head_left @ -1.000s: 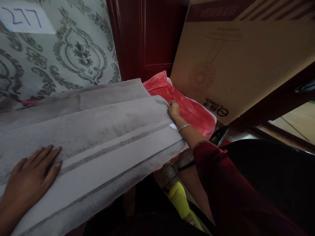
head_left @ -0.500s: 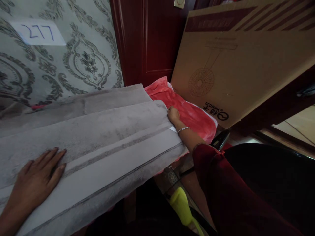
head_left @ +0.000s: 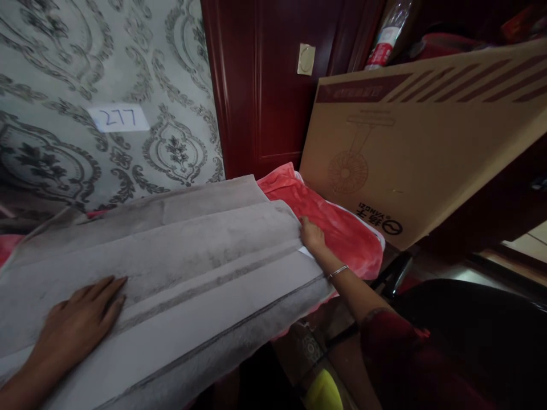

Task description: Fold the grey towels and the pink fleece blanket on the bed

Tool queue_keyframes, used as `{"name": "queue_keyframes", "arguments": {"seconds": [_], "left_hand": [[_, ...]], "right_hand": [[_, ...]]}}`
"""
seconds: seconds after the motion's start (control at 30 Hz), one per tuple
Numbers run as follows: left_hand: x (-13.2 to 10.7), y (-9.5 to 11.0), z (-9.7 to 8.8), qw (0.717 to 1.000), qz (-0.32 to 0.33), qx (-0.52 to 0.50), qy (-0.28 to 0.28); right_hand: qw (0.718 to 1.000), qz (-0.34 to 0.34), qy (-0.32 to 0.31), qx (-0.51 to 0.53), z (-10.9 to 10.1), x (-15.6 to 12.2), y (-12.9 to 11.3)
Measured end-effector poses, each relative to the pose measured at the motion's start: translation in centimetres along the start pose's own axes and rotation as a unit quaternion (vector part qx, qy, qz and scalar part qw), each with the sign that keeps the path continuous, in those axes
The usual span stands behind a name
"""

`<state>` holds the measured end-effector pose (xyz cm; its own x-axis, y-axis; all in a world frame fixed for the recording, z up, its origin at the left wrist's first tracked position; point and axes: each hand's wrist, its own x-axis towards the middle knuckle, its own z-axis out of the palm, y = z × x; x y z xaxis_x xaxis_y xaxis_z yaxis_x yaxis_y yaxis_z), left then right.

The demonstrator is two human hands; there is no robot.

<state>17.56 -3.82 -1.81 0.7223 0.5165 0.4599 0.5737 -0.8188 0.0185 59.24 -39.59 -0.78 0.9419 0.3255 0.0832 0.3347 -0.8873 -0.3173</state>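
A long grey plush cloth [head_left: 192, 239] lies folded in lengthwise layers, with pale bands and a darker strip along it. My left hand [head_left: 79, 322] rests flat on its near left part, palm down and fingers stretched out. At the cloth's right end, my right hand [head_left: 311, 233] is closed on the edge; the fingertips are partly hidden. A small white tag [head_left: 305, 251] shows beside the right wrist. Beneath the grey cloth, a red plush cloth [head_left: 342, 230] sticks out to the right.
A large cardboard box [head_left: 410, 154] leans behind the red cloth, with a plastic bottle [head_left: 387, 40] behind its top. A black chair seat [head_left: 470, 336] stands at the right. Patterned wallpaper [head_left: 179, 85] and a dark red door panel [head_left: 277, 114] form the back. Something yellow [head_left: 323, 393] is below.
My view has tilted up, so everything sits lower and slightly to the right, and the bottle has come into view. Both hands keep their places on the grey cloth.
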Motion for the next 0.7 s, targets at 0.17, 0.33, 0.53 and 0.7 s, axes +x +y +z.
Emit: {"name": "queue_keyframes", "arguments": {"seconds": [0.17, 0.33, 0.53, 0.7], "left_hand": [[4.1, 8.1, 0.1, 0.988, 0.134, -0.043, -0.056], [7.6, 23.4, 2.6, 0.9, 0.361, -0.141, -0.197], [8.9, 27.9, 6.1, 0.868, 0.425, -0.141, -0.213], [15.0, 25.1, 7.5, 0.919, 0.318, -0.075, -0.223]], "right_hand": [[0.994, -0.087, 0.052, -0.03, -0.6, -3.2, -0.6], [0.983, -0.171, 0.015, -0.061, 1.4, -6.7, -0.3], [0.982, -0.172, -0.011, -0.077, 2.8, -7.1, 0.2], [0.983, -0.172, -0.028, -0.063, 2.6, -7.1, 0.1]]}}
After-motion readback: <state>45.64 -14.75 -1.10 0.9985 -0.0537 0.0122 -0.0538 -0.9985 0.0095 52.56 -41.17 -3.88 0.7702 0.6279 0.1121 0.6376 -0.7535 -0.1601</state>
